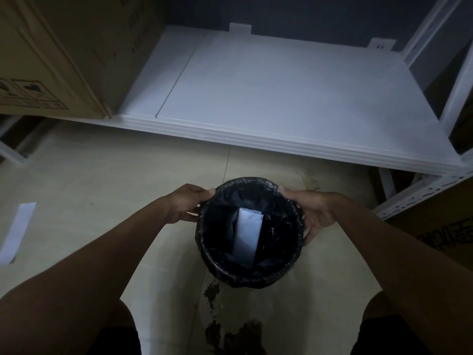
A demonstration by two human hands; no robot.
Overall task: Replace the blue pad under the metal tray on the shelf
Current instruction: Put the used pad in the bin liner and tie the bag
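A round bin [249, 231] lined with a crinkled, glossy black bag sits at 6 o'clock. The left hand [185, 202] grasps its rim at 9 o'clock; the right hand [313, 211] holds the rim at 3 o'clock, fingers down the outside. Inside stands 1 pale folded pad [247, 235], its colour hard to judge in the dimness. The smooth white shelf [281, 98] spans 12 o'clock, with a cardboard box [58, 55], cut off, at 10 o'clock.
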